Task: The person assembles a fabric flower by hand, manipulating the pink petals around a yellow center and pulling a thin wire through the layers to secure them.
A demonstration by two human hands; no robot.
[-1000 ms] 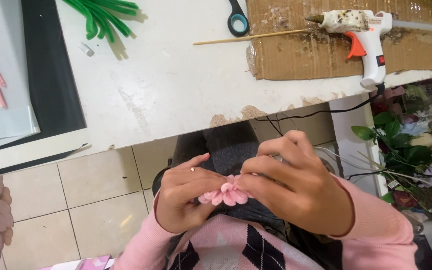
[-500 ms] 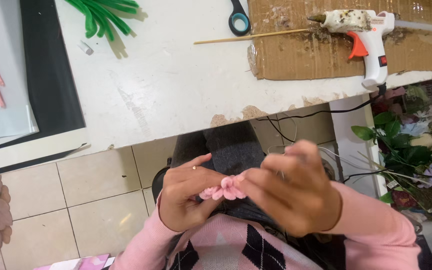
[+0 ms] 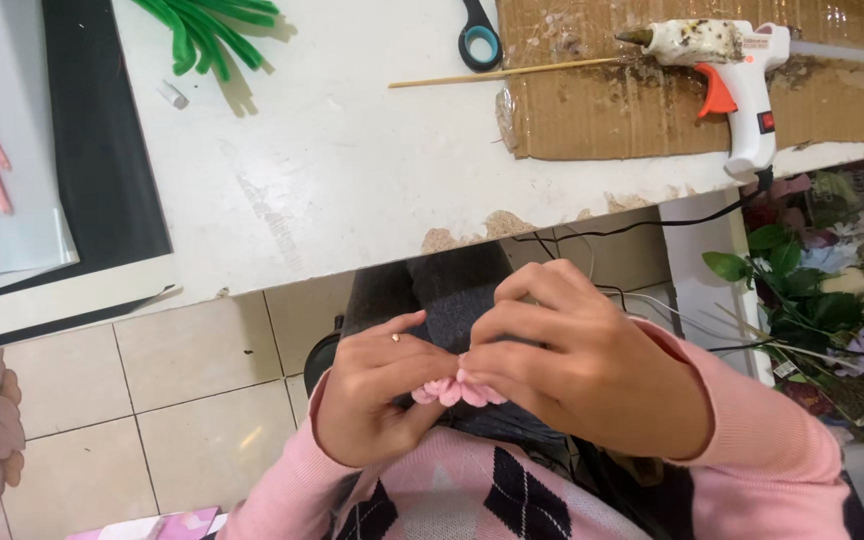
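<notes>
You are pinching a small pink fuzzy flower [image 3: 449, 390] between both hands, left hand [image 3: 372, 400] and right hand [image 3: 582, 370], over your lap below the surface [image 3: 352, 170]; it is looking light, soft, crushable, so grip its edges gently.

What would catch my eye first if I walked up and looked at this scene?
Probably the two hands low in the middle: the left hand and right hand pinch a small pink ruffled flower piece between them, above the lap. Next, the white glue gun with an orange trigger lying on a sheet of cardboard at the table's right end. Green fuzzy stems lie at the top left.
</notes>
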